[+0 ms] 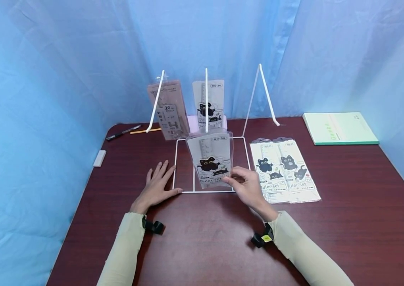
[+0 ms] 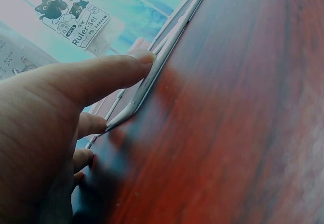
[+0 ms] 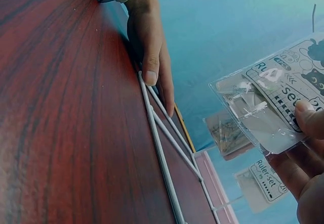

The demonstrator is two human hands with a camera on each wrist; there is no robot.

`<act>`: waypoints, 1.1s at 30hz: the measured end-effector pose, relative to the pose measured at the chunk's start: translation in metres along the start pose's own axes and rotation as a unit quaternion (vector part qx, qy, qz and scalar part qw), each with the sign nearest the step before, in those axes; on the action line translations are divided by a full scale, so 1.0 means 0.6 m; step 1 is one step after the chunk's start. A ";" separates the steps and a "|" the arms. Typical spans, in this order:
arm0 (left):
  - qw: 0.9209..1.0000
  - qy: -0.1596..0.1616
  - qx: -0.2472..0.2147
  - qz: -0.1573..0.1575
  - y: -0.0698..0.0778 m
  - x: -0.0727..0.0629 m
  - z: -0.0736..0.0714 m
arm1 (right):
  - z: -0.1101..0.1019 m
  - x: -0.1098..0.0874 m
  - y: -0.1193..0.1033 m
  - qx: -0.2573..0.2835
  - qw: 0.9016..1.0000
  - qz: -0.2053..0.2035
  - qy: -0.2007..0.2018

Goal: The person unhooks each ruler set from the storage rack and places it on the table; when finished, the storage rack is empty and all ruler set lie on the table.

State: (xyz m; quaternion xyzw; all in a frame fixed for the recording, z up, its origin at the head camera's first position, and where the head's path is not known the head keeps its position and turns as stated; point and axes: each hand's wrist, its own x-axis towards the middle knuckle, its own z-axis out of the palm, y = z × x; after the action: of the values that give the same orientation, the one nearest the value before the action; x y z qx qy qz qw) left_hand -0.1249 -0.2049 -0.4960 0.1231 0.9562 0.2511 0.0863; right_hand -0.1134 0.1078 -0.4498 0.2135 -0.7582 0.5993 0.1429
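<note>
My right hand pinches the lower right corner of a ruler set pack, thumb in front and fingers behind. The clear pack with black cats stands upright at the front end of the middle prong of a white wire rack. In the right wrist view the pack shows rulers through its clear film. My left hand lies with spread fingers at the rack's front left corner, thumb touching the wire. Another ruler set hangs farther back on the middle prong. A pinkish pack hangs on the left prong.
Two ruler set packs lie side by side right of the rack. A green notebook sits at the back right. At the left are a black pen, a yellow pencil and a white eraser. Blue curtains surround the table.
</note>
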 end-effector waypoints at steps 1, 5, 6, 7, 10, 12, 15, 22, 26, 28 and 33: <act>1.000 -0.001 0.002 -0.002 0.001 0.000 0.000 | 0.000 0.000 0.000 0.000 1.000 -0.002 -0.001; 1.000 -0.005 0.006 -0.006 0.004 0.000 -0.002 | 0.002 -0.001 -0.003 0.001 1.000 -0.012 -0.001; 1.000 -0.006 0.005 -0.007 0.005 0.000 -0.002 | 0.002 -0.001 -0.004 0.003 1.000 -0.015 -0.002; 1.000 -0.007 0.006 -0.008 0.005 0.000 -0.002 | 0.002 -0.002 -0.005 0.006 1.000 -0.018 -0.002; 1.000 -0.007 0.007 -0.009 0.005 0.000 -0.003 | 0.000 -0.003 -0.009 0.014 1.000 -0.023 -0.002; 1.000 -0.006 0.007 -0.009 0.005 0.000 -0.003 | -0.003 -0.004 -0.010 0.021 1.000 -0.021 -0.002; 1.000 -0.007 0.006 -0.008 0.005 0.000 -0.003 | -0.011 -0.008 -0.010 0.025 1.000 -0.014 0.002; 1.000 -0.005 0.005 -0.005 0.005 -0.001 -0.004 | -0.039 -0.018 -0.002 0.040 0.999 0.019 0.021; 1.000 -0.006 0.004 -0.007 0.005 -0.002 -0.004 | -0.057 -0.023 0.005 0.044 0.998 0.048 0.026; 1.000 -0.007 0.003 -0.008 0.006 -0.002 -0.005 | -0.066 -0.026 0.010 0.041 0.997 0.060 0.028; 1.000 -0.010 0.001 -0.008 0.007 -0.002 -0.005 | -0.088 -0.035 0.019 0.013 0.996 0.087 0.034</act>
State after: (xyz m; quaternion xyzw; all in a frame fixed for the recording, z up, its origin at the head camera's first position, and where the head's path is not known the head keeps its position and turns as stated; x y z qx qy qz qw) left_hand -0.1237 -0.2031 -0.4915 0.1182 0.9565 0.2482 0.0977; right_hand -0.1031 0.1645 -0.4565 0.1283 -0.7611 0.6257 0.1129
